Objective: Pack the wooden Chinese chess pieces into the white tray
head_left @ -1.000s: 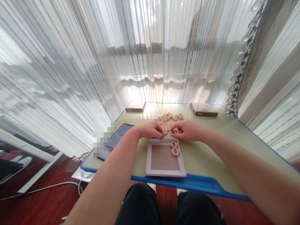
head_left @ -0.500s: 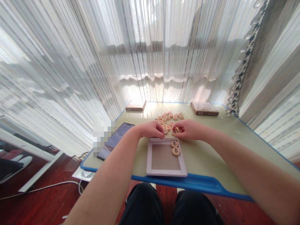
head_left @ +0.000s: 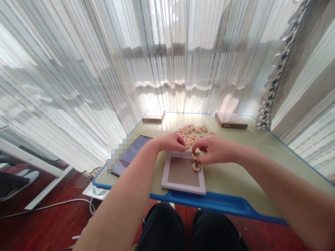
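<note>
Head view: desk point(head_left: 251, 164) has a smooth pale green top, blue moulded rim. Tray point(head_left: 183, 187) sits by the near rim: shallow, rectangular, matte pinkish-white border, grey-brown inside. Pieces are round wooden discs with thick rounded edges, a black or red character on the face. Sheer striped curtain point(head_left: 167, 62) behind the desk, glossy red-brown wood floor point(head_left: 65, 223) below

Right hand point(head_left: 216, 149): fingers parted about one disc wide, pinching the held piece point(head_left: 195, 155) from far and near sides, black character showing, over the tray's far right corner. Can't tell if it touches the tray. Left hand point(head_left: 169, 142): fingers curled in toward the thumb, at the tray's far edge; can't tell if they grip or touch anything

Counts: 1 tray, 1 held piece, 1 second piece point(head_left: 196, 166) lying face up on the tray's right side, black character, just nearer than the held one. Loose pieces point(head_left: 190, 141) sit in a cluster on the desk past the tray: over a dozen, some behind the hands, so no exact number. 2 flat brown-sided boxes point(head_left: 231, 120) at the far corners, 1 phone point(head_left: 131, 156) on the left, partly behind the left forearm
</note>
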